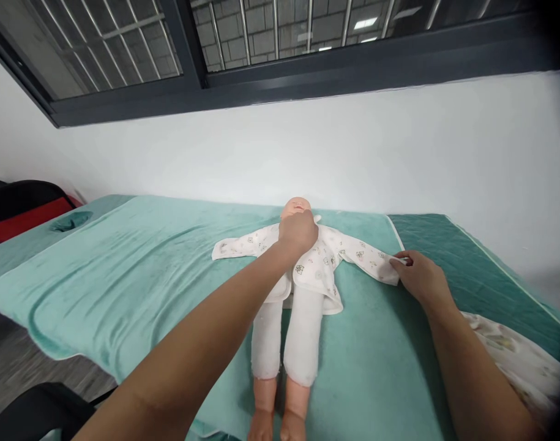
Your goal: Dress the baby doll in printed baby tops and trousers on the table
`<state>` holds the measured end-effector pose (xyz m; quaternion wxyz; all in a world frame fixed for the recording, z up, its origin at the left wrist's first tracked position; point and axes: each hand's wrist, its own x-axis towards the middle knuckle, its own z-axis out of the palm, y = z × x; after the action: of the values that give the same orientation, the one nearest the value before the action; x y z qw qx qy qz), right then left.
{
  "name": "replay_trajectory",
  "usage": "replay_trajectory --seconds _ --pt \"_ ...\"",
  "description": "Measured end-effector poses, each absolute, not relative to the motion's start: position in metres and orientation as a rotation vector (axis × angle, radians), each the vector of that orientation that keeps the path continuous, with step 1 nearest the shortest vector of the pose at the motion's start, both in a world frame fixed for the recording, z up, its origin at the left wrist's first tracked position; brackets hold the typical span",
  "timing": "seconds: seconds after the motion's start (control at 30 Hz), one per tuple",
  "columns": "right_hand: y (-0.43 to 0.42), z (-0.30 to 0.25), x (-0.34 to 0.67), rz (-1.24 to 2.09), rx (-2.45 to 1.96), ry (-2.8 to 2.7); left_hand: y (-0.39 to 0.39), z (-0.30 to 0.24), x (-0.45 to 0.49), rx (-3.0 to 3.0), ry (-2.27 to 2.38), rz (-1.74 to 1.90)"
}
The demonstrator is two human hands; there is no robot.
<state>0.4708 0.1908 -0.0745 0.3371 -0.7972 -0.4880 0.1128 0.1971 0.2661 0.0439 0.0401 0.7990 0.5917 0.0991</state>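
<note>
A baby doll [296,204] lies on its back, head toward the wall, in white leggings [302,334] with bare feet. It wears a white baby jacket [314,263] with a small animal print, its sleeves spread to both sides. My left hand [298,231] is closed at the jacket's neckline, just below the doll's face; what its fingers grip is hidden. Off to the right, my right hand [417,275] pinches the cuff of the jacket's sleeve [366,257] between thumb and fingers. No doll hand shows at either cuff.
A turquoise towel [123,269] covers the bed, with a darker green sheet [436,245] at right. Printed cloth [513,349] lies by my right forearm. Behind are a white wall [399,147] and a barred window [270,37]. A black and red item [27,214] stands far left.
</note>
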Motion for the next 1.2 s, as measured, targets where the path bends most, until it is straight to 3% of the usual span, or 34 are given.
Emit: replay_trajectory --seconds 0.27,0.6,0.73,0.87,1.2 --pt "0.200 -0.073 0.468 0.194 -1.756 -0.995 0.270 0.041 0.184 2.198 1.816 0.687" --pt "0.213 -0.080 0.457 0.530 -1.579 -1.061 0.261 0.040 0.169 1.837 1.729 1.040" --pt "0.196 -0.073 0.466 0.199 -1.947 -1.234 0.259 0.034 0.163 1.880 1.728 0.957" --pt "0.187 -0.071 0.468 0.293 -2.226 -1.327 0.258 0.031 0.162 1.989 1.682 0.931" --pt "0.197 -0.077 0.461 0.417 -1.887 -1.171 0.249 0.032 0.167 2.042 1.703 0.792"
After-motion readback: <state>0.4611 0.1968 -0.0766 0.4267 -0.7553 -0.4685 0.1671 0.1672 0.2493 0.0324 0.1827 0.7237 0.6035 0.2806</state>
